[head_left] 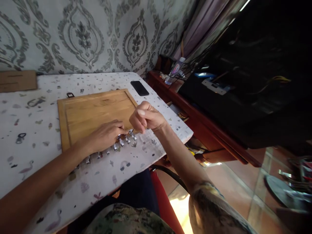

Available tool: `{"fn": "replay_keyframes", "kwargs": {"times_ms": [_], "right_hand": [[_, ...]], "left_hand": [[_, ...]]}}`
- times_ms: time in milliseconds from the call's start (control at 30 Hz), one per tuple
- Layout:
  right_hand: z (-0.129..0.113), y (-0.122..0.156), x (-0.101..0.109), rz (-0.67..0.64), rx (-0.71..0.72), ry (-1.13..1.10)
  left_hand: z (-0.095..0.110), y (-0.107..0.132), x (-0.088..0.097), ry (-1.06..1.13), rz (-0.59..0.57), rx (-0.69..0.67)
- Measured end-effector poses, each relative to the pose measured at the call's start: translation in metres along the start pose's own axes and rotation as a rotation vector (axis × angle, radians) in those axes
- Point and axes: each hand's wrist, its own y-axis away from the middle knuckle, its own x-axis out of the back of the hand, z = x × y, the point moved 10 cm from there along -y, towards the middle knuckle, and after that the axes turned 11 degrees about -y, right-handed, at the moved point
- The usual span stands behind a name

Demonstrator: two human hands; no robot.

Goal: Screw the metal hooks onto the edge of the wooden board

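Note:
A framed wooden board [97, 112] lies on the table, with several shiny metal hooks [121, 141] in a row along its near edge. My left hand [104, 136] rests over that edge, its fingers closed at one of the hooks near the right end; the thumb is mostly hidden. Just right of it, my right hand [148, 117] is held above the board's right corner, fingers curled and thumb pressed on top. Whatever it may grip, if anything, is hidden in the fist. A small dark hanger [70, 95] sticks out from the board's far edge.
A black phone [139, 88] lies on the patterned tablecloth [31, 130] behind the board. Cardboard [18, 81] sits at the far left. To the right stand a red-brown wooden cabinet [195, 117], a clear bottle [175, 70] and a large dark screen [255, 74].

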Motion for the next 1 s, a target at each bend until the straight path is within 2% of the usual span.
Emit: {"fn": "replay_keyframes", "kwargs": {"times_ms": [133, 333, 433, 600, 667, 733, 800, 1000], "right_hand": [[0.007, -0.004, -0.010, 0.022, 0.000, -0.097], [0.002, -0.002, -0.010, 0.221, 0.073, -0.067], [-0.002, 0.005, -0.002, 0.411, 0.144, -0.006], [-0.013, 0.030, 0.011, 0.838, 0.347, 0.088], [-0.015, 0.035, 0.014, 0.921, 0.385, 0.081], [-0.013, 0.034, 0.016, 0.919, 0.363, 0.046], [-0.009, 0.028, 0.019, 0.849, 0.304, -0.004], [-0.005, 0.018, 0.019, 0.483, 0.142, -0.025]], "left_hand": [[-0.003, 0.001, -0.002, 0.000, -0.015, 0.038], [-0.003, 0.003, -0.003, 0.024, -0.011, 0.045], [-0.002, 0.002, -0.002, 0.021, -0.018, 0.043], [-0.002, 0.000, -0.004, -0.040, -0.099, 0.073], [0.000, -0.001, -0.003, -0.062, -0.116, 0.070], [0.000, -0.001, -0.001, -0.070, -0.111, 0.067], [0.000, -0.001, 0.000, -0.067, -0.112, 0.070], [-0.001, -0.001, -0.002, -0.041, -0.107, 0.073]]}}
